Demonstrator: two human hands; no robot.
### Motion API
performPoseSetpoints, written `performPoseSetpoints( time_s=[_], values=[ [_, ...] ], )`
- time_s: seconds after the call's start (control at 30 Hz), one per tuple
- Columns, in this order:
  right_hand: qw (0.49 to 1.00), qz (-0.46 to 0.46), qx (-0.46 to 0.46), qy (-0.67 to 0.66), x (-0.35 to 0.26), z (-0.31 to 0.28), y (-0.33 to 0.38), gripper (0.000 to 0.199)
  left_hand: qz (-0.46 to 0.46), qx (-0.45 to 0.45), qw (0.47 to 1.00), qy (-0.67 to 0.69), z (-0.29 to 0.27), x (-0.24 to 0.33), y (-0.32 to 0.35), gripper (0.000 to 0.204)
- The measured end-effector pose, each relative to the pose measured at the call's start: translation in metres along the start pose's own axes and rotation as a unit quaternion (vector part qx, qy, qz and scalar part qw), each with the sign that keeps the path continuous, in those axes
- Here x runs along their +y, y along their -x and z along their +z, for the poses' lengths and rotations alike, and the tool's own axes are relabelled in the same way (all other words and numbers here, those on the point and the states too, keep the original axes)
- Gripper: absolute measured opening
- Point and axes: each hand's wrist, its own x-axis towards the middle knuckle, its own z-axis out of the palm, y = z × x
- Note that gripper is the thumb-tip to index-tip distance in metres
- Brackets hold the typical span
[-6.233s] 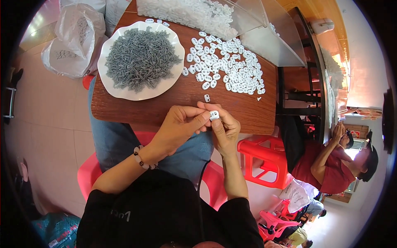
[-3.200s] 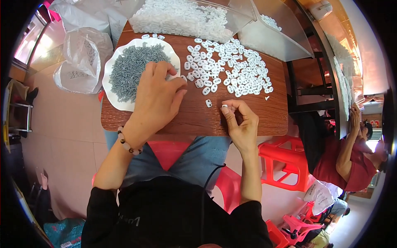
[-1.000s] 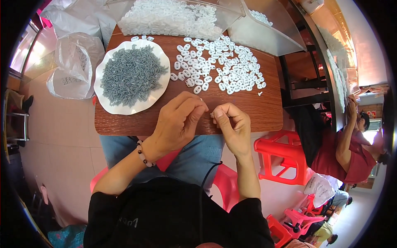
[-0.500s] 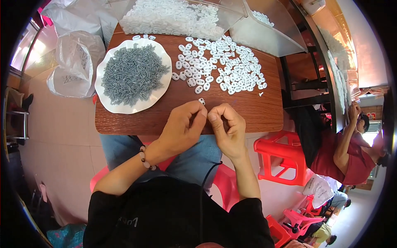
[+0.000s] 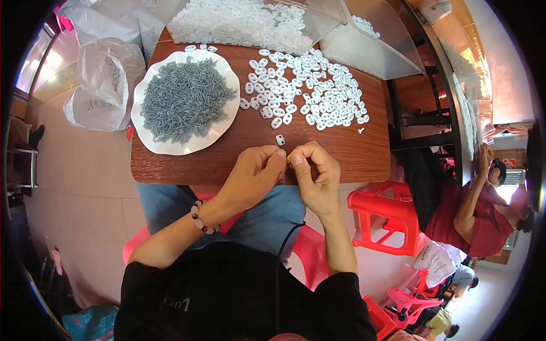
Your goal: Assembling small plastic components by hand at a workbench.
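Close together at the front edge of the wooden table [image 5: 364, 165], both hands have their thumbs and forefingers pinched. My left hand [image 5: 251, 177] wears a bead bracelet at the wrist. Opposite it, my right hand [image 5: 316, 177] nearly meets it at the fingertips. Whatever the fingers hold is too small and covered to make out. Just beyond them lies a single white two-holed plastic piece [image 5: 280, 139]. Many similar white pieces [image 5: 335, 96] are spread farther back on the table. To the left, a white scalloped plate [image 5: 138, 122] carries a heap of small grey plastic pins [image 5: 185, 101].
A clear bin [image 5: 239, 25] of white pieces stands at the table's back, beside another translucent bin [image 5: 369, 54]. Open white sacks [image 5: 102, 85] sit on the floor at left. A red stool [image 5: 384, 219] is at right, near a person in a dark red shirt [image 5: 472, 221].
My hands stay pinched and shift only slightly, the left fingertips a little lower. More of the single white piece beyond them shows now. The view has tilted slightly.
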Motion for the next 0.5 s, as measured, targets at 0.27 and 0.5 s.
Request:
performPoseSetpoints(
  time_s=[0.27, 0.5],
  values=[
    [0.978, 0.118, 0.017, -0.169, -0.011, -0.008, -0.001, 0.016, 0.047, 0.037, 0.998, -0.029, 0.006, 0.01, 0.002, 0.025],
    [0.952, 0.186, 0.051, -0.236, -0.015, -0.014, -0.001, 0.023, 0.122, 0.055, 0.982, -0.13, 0.006, 0.012, 0.002, 0.02]
  ],
)
